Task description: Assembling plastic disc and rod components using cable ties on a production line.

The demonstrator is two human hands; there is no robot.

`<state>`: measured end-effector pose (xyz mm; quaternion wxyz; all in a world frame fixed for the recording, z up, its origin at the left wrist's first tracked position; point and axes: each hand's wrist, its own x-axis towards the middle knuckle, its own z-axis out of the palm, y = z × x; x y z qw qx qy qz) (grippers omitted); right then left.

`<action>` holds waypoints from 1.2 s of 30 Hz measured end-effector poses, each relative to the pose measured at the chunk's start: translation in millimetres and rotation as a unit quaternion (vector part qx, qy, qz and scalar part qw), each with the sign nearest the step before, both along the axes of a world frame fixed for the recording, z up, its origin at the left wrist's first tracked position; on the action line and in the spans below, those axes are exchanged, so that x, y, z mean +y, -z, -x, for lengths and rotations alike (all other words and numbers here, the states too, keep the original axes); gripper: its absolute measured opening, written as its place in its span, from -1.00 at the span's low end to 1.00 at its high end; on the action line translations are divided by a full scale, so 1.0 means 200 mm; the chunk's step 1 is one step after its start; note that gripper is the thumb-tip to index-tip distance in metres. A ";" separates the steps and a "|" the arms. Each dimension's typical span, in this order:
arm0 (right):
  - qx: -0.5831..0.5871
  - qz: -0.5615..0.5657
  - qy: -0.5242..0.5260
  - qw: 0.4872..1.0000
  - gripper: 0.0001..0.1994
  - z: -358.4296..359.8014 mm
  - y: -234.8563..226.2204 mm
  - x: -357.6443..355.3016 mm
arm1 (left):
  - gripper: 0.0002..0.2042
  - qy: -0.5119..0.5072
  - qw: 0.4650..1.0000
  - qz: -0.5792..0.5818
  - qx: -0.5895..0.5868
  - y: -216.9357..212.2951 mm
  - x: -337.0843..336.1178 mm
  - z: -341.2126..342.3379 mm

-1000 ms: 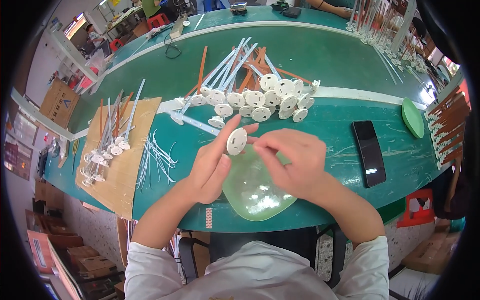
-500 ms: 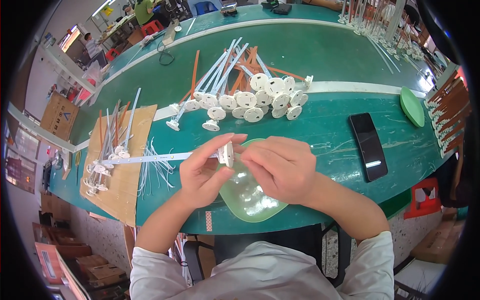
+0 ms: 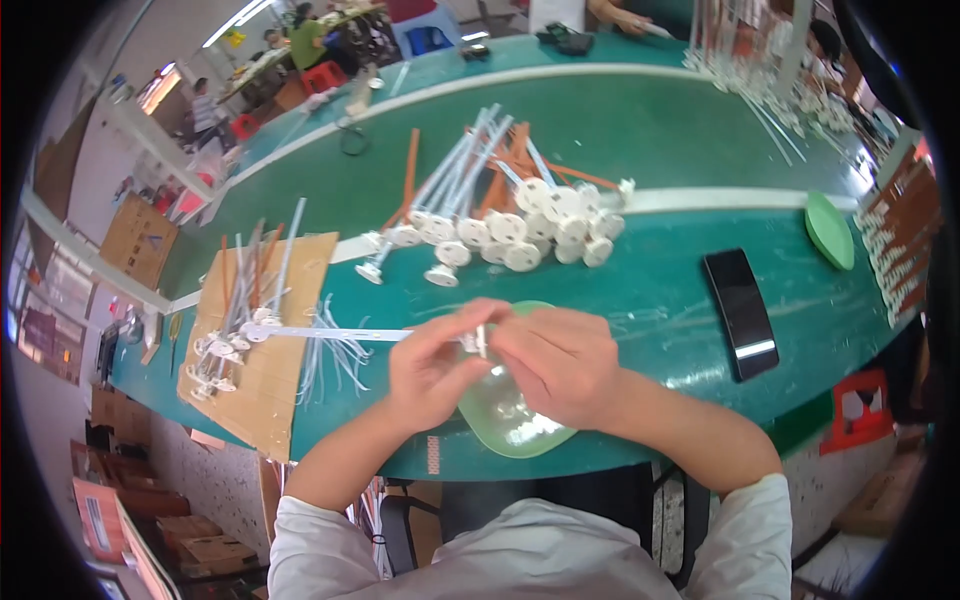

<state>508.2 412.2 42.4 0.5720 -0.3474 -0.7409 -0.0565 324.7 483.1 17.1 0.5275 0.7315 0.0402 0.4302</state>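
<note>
My left hand (image 3: 435, 365) grips a pale LED strip (image 3: 340, 334) near its white round end cap (image 3: 483, 341), which is seen almost edge-on. The strip stretches left from my fingers to another white end piece above the cardboard. Against the cap's right face, my right hand (image 3: 560, 365) is closed in a pinch; whatever lies between those fingertips is hidden. Below both hands sits a light green bowl (image 3: 515, 430), partly covered by them. Beyond it lies a pile of white round caps (image 3: 520, 228) attached to pale and orange strips.
A cardboard sheet (image 3: 270, 400) at left carries more capped strips, with thin white wires (image 3: 335, 350) beside it. To the right are a black phone (image 3: 741, 315) and a second green dish (image 3: 829, 232). Brown strips (image 3: 905, 235) stand along the far right edge.
My view has shifted, so the table sits lower and slightly right in the picture. The cap has turned more edge-on, and my right fingers have come up against it.
</note>
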 end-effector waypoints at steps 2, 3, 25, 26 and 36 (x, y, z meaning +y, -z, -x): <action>0.025 -0.016 -0.006 1.000 -0.82 0.02 0.01 0.00 | -0.51 -0.006 1.000 0.005 0.020 0.01 0.00 0.00; 0.050 -0.018 0.001 0.999 -0.84 0.03 0.01 -0.01 | -0.51 0.002 0.999 0.022 0.042 0.00 -0.01 0.00; -0.047 0.032 0.028 0.998 -0.84 0.01 0.02 0.01 | -0.53 -0.072 0.974 -0.141 0.162 -0.12 0.05 0.05; -0.049 0.025 0.016 0.998 -0.84 0.00 0.04 0.03 | -0.55 -0.093 0.958 -0.184 0.199 -0.15 0.08 0.06; 0.022 0.107 0.025 0.994 -0.80 -0.07 0.00 0.03 | -0.64 -0.569 0.741 -0.195 0.298 -0.43 0.82 1.38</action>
